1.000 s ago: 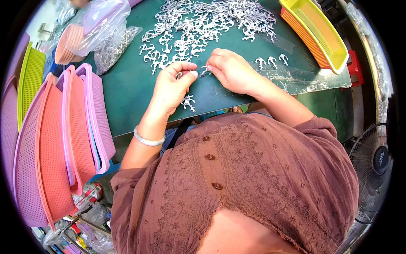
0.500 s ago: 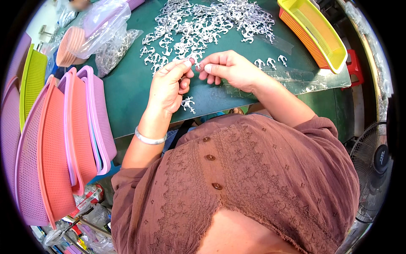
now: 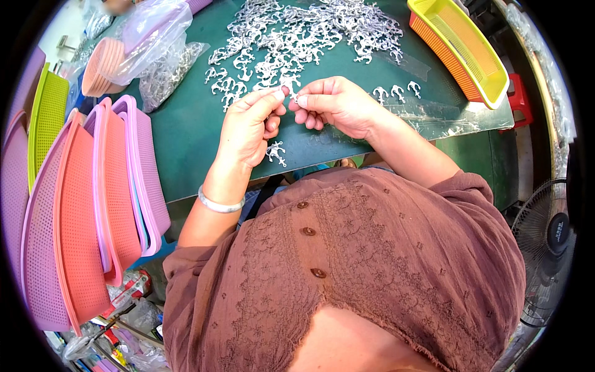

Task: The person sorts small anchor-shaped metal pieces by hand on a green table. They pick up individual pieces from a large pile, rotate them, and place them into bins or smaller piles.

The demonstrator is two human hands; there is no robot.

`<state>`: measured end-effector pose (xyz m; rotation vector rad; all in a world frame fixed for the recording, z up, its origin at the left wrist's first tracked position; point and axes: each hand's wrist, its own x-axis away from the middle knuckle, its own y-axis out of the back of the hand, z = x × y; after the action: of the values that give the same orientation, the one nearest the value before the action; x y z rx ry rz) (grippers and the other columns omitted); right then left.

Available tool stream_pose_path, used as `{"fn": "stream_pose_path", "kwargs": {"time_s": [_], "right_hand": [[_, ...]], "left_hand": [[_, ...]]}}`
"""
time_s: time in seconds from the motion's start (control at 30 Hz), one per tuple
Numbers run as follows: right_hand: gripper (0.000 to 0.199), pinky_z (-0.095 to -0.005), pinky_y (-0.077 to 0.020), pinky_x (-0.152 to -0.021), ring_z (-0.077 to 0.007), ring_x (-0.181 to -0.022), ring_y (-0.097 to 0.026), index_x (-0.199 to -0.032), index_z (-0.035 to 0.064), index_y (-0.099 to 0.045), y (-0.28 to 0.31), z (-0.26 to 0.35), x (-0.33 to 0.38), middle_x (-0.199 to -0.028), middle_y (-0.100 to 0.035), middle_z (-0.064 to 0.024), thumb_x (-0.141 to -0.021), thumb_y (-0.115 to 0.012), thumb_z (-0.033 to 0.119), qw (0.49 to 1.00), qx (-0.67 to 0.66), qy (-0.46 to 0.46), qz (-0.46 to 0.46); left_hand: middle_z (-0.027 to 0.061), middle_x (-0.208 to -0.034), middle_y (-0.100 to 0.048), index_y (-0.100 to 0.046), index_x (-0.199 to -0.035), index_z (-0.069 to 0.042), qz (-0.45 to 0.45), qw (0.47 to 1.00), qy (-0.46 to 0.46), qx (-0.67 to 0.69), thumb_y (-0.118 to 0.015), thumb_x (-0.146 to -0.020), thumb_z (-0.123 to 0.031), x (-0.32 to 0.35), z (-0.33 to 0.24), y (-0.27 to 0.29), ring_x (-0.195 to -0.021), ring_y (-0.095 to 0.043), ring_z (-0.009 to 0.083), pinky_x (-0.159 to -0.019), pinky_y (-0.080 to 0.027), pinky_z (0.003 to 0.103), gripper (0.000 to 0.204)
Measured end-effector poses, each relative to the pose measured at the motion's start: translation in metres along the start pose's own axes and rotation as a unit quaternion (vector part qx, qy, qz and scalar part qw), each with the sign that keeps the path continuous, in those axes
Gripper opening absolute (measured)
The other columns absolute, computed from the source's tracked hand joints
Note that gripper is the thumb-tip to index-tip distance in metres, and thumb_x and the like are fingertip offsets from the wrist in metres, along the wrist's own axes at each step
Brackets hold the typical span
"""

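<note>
i log left hand (image 3: 248, 128) and right hand (image 3: 342, 106) nearly together, fingertips apparently pinching one small silver piece (image 3: 294, 92) between them, presumably because it needs a fine grip; heap of like pieces (image 3: 316, 30) beyond on the green tabletop (image 3: 189, 146), likely there for easy reach.

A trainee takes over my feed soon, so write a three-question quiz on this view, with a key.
1. How many silver anchor-shaped pieces lie in the row right of the right hand?
2. True or false: the bangle circles the right wrist.
3. Beside the left hand, near the edge of the green table, lies: A) a fan; B) more silver metal; C) a red stool.

Key: 1. Three. 2. False, the left wrist. 3. B.
</note>
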<state>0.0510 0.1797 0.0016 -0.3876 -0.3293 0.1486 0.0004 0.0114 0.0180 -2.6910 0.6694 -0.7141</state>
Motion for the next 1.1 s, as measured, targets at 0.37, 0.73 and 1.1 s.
{"fn": "stream_pose_path", "kwargs": {"time_s": [0.37,0.73,1.1], "right_hand": [[0.014,-0.0184,-0.0401,-0.049,-0.008,-0.056,-0.053,-0.081,0.0019,-0.061,-0.001,-0.002,-0.001,-0.068,-0.06,-0.0044,-0.079,-0.058,0.015,1.0,0.005,0.012,-0.006],[0.012,-0.0171,-0.0395,-0.053,-0.0054,-0.059,-0.051,-0.081,0.0035,-0.059,-0.008,0.001,-0.001,-0.068,-0.058,-0.0004,-0.078,-0.06,0.016,0.994,0.093,0.044,-0.038],[0.033,-0.0363,-0.0436,-0.069,-0.0273,-0.079,-0.054,-0.081,0.0052,-0.058,-0.03,-0.015,0.007,-0.079,-0.054,-0.0103,-0.064,-0.068,0.032,0.758,0.591,0.272,0.049]], "left_hand": [[0.0007,-0.068,-0.053,-0.058,-0.094,0.0,0.047,0.999,-0.013,0.022,-0.052,-0.084,-0.019,0.001,0.001,0.003,-0.049,-0.041,0.0041,-0.041,-0.029,0.016,0.022],[0.0022,-0.071,-0.054,-0.056,-0.098,0.002,0.081,0.995,-0.024,0.056,-0.045,-0.088,-0.02,0.001,0.004,0.008,-0.05,-0.041,0.0052,-0.043,-0.03,0.017,0.027],[0.0056,-0.072,-0.054,-0.054,-0.082,-0.003,0.023,0.983,-0.017,0.181,-0.045,-0.082,-0.019,-0.001,0.001,0.042,-0.061,-0.052,0.0143,-0.05,-0.041,0.023,0.018]]}}
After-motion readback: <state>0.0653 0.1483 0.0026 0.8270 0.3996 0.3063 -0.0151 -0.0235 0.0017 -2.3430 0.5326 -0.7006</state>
